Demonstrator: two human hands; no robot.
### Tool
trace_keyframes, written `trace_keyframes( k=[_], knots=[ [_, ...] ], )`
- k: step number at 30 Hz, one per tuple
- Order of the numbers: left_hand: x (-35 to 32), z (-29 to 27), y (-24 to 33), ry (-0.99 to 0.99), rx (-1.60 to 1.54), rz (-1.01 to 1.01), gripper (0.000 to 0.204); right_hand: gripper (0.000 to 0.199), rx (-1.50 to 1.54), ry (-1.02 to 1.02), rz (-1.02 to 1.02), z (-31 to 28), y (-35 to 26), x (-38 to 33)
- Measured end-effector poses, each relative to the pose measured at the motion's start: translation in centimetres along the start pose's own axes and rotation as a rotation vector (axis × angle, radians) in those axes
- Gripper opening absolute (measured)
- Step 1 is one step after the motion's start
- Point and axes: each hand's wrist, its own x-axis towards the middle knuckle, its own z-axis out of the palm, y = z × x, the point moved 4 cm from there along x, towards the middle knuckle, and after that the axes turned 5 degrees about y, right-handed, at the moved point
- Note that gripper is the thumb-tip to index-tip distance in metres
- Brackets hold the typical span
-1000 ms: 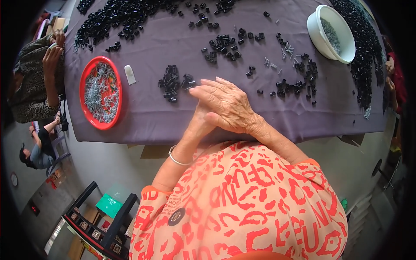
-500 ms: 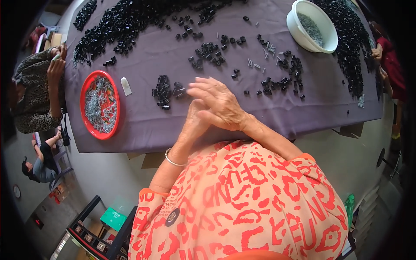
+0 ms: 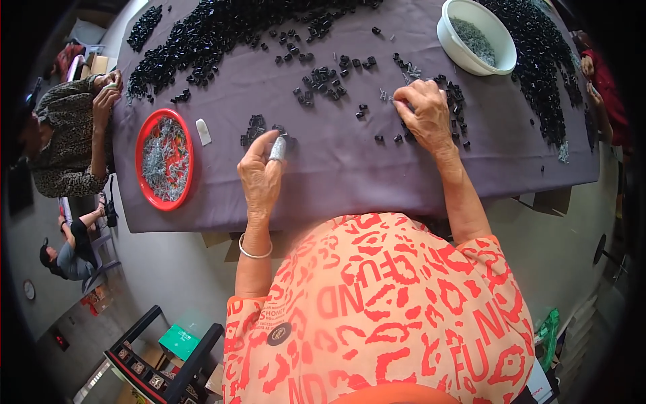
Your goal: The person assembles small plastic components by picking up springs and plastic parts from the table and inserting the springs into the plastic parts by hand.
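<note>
My left hand (image 3: pixel 260 176) hovers over the near edge of a small cluster of black plastic pieces (image 3: pixel 256 125). Its thumb, wrapped in silvery-grey tape, closes with the index finger at a small black plastic piece (image 3: pixel 279 128). Further right, my right hand (image 3: pixel 425 116) is low over the cloth, thumb and fingertips pinched together. What they hold, if anything, is too small to make out. Thin grey pins (image 3: pixel 383 95) lie just beside those fingertips. More black pieces (image 3: pixel 457 101) are scattered around the right hand, partly covered by it.
A red tray (image 3: pixel 190 161) of grey pins stands at the left, beside a white strip (image 3: pixel 203 132). At the far right is a white bowl (image 3: pixel 445 47) of pins. Black pieces form large heaps (image 3: pixel 182 50) along the back and right side (image 3: pixel 545 81). Other people sit at both table ends.
My hands were together near the middle and have parted. The right moved right to the loose pins; the left moved left to the small black cluster.
</note>
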Motion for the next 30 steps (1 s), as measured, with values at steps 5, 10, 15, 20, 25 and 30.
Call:
trace_keyframes(
  k=[5, 10, 15, 20, 25, 30],
  knots=[
    [-0.6, -0.2, 1.2, 0.182, 0.287, 0.248, 0.025, 0.008, -0.192, -0.038, -0.11, 0.5, -0.5, 0.4],
    [-3.8, 4.3, 2.7, -0.021, 0.262, 0.508, 0.021, 0.01, -0.181, -0.041, -0.183, 0.5, -1.0, 0.3],
    [-5.2, 7.7, 3.2, -0.121, 0.256, 0.6, 0.023, 0.012, 0.018, 0.186, -0.13, -1.5, -1.5, 0.1],
    [-3.5, 10.9, 5.2, -0.115, 0.299, 0.746, 0.024, 0.017, 0.337, 0.156, -0.011, -2.9, -2.1, -1.6],
    [-2.7, 13.4, 5.6, -0.278, 0.397, 0.793, 0.021, 0.013, 0.393, 0.149, 0.059, -4.1, -2.3, -3.1],
    [-2.6, 13.1, 5.7, -0.321, 0.494, 0.758, 0.015, 0.014, 0.45, 0.137, 0.136, -3.9, -2.4, -3.8]
  ],
)
